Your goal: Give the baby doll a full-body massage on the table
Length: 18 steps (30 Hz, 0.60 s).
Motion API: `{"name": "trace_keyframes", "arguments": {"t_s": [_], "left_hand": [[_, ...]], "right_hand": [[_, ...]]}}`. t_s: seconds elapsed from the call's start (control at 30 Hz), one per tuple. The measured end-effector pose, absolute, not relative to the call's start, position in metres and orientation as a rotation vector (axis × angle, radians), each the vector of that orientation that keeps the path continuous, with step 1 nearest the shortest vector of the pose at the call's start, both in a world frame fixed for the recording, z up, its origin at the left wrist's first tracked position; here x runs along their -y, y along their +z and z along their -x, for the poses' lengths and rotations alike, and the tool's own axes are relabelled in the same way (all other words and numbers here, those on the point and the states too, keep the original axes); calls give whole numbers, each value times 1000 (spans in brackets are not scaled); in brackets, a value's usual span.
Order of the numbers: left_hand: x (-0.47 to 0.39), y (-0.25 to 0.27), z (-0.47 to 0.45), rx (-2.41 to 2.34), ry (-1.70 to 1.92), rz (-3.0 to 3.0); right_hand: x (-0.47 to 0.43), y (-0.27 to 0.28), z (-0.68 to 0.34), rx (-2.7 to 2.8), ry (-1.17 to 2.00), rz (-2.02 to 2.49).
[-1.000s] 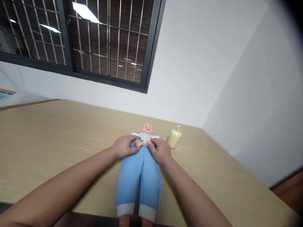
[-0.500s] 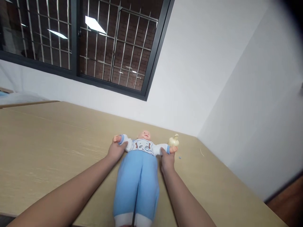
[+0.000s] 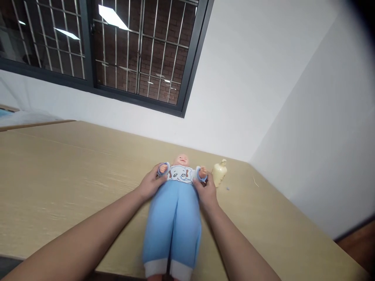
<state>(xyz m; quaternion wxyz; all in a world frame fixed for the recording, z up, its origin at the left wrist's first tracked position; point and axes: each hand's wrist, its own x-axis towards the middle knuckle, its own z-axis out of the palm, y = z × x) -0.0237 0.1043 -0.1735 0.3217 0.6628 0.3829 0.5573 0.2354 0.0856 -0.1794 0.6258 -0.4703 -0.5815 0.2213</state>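
Note:
A baby doll in a white top with an elephant face and light blue trousers lies on its back, its head toward the wall. My left hand is closed around the doll's arm on the left, near the blue cuff. On the other side my right hand grips the doll's other arm at its sleeve. Both small doll hands poke up out of their cuffs. Just right of my right hand is a cream-coloured toy baby bottle with a handle-like top.
The pale wooden table runs back to a white wall below a barred window. A tiny blue bit and a thin pale strand lie right of the bottle. Clear plastic sheeting is at the far left.
The doll's arms, spread sideways before, are now bent inward and up beside its chest. Both my hands have moved closer in with them. More of the bottle shows.

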Motion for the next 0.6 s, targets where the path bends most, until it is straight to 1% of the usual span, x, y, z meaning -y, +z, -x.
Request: {"name": "trace_keyframes", "arguments": {"t_s": [0.13, 0.27, 0.43, 0.53, 0.6], "left_hand": [[-99, -175, 20, -1106, 1159, -2244], [-99, -176, 16, -1155, 1059, -2386], [-95, -169, 13, -1204, 1162, -2284], [-94, -165, 15, -1261, 1251, -2136], [-99, -166, 17, -1385, 1304, -1930]], "right_hand": [[-79, -178, -227, 1691, 301, 1125], [-80, -181, -225, 1776, 210, 1167], [-79, -177, -226, 1674, 276, 1241], [-83, -177, -232, 1447, 395, 1321], [-88, -179, -237, 1236, 501, 1299]]}}
